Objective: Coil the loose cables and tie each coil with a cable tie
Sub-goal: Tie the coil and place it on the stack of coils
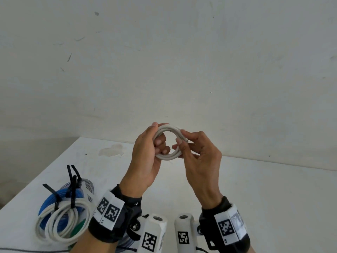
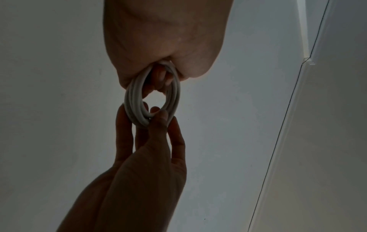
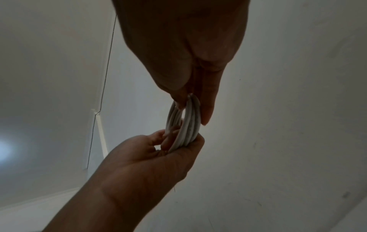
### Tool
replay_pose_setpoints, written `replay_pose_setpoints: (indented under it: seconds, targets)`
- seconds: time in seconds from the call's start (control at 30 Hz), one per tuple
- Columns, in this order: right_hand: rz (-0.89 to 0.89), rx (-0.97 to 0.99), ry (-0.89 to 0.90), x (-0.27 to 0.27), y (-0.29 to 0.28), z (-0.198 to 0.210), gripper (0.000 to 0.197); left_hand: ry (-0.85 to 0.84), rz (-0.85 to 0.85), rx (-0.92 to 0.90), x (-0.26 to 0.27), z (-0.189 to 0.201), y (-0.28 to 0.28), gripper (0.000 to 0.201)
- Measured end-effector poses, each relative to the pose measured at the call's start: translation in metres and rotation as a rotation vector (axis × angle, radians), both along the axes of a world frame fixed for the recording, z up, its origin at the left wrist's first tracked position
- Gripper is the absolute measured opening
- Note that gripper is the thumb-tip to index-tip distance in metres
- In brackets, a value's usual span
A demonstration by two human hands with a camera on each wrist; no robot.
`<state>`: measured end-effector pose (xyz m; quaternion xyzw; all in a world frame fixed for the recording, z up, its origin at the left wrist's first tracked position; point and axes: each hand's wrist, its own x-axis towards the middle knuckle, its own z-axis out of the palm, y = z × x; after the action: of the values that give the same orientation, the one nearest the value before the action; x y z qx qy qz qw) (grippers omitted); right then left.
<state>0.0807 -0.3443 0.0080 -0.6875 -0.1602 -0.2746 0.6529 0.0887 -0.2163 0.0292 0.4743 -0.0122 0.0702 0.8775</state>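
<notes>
I see my left hand (image 1: 145, 157) curled around a small white cable coil (image 1: 168, 141), held above the table (image 1: 255, 189). At three o'clock of the coil, my right hand (image 1: 200, 161) pinches its rim. Tied coils (image 1: 63, 212) lie at eight o'clock.

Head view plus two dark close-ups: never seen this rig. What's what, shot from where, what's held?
No robot: a person wearing cameras. The wide picture looks down from the head; the two dark ones look along each wrist. The left hand grips a small white cable coil above the white table, fingers through its opening; the right hand pinches its other side. No tie shows on it. At the table's near left lie finished coils, white and blue, bound with black cable ties.
</notes>
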Motion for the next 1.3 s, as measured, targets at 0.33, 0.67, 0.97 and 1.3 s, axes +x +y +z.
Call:
replay_pose_setpoints:
  seconds: [0.33,0.67,0.97,1.3]
  targets:
    - [-0.013,0.0,-0.011,-0.01,-0.016,0.003,0.014,-0.023,0.059,0.588,0.005,-0.005,0.013,0.029]
    - [0.015,-0.108,-0.011,-0.058,-0.045,0.032,0.013,0.092,-0.388,0.477,-0.051,0.047,-0.013,0.042]
    - [0.019,-0.041,0.068,-0.103,-0.073,0.044,0.012,0.009,-0.147,0.83,-0.087,0.058,-0.054,0.043]
    - [-0.09,-0.195,0.506,-0.128,-0.191,0.03,0.04,-0.051,-0.18,0.941,-0.112,0.02,-0.138,0.054]
